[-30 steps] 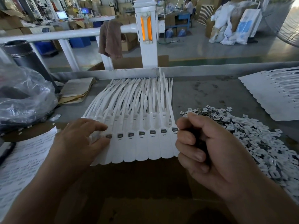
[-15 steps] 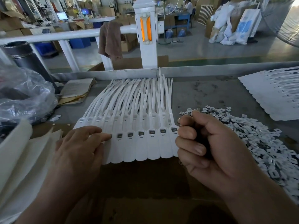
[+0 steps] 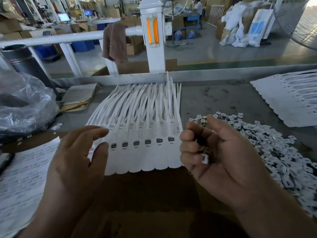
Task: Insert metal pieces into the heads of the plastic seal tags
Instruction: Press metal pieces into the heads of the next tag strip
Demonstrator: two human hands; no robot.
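A fanned row of white plastic seal tags [image 3: 145, 134] lies on the table, heads toward me, several showing dark square slots. My left hand [image 3: 80, 155] hovers at the row's left end, thumb and forefinger apart over the leftmost tags, whose heads it hides. My right hand [image 3: 217, 157] is at the row's right end, fingers curled round a small handful of metal pieces [image 3: 205, 158]. A big heap of loose metal pieces [image 3: 274, 148] spreads on the table to the right.
A second sheet of white tags [image 3: 291, 98] lies far right. A clear plastic bag [image 3: 22, 107] and a written paper sheet [image 3: 22, 177] sit left. Folded papers [image 3: 78, 98] lie behind. A metal ledge [image 3: 223, 74] and white railing [image 3: 152, 40] bound the table's far edge.
My left hand has lifted off the leftmost tags and spread thumb from forefinger. My right hand has loosened from a tight fist, showing metal pieces inside. The tag row stayed in place.
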